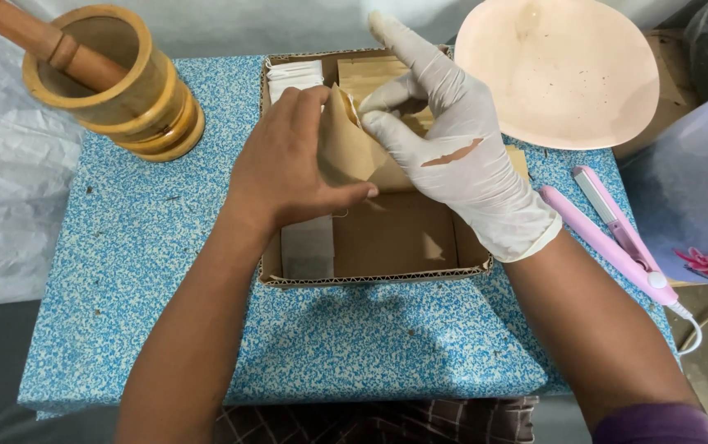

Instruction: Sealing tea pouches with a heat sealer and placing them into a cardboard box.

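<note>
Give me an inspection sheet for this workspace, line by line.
Surface: blue speckled tabletop.
Job's things: brown paper pouch held over an open cardboard box; white sachets and more brown pouches inside.
Clutter: wooden mortar with pestle, pale shallow dish, pink heat sealer.
Hands: bare left hand grips the pouch; gloved right hand pinches its mouth, glove torn.
Cables: white cord from the sealer.
Surroundings: white plastic sheet, floral bag.
</note>
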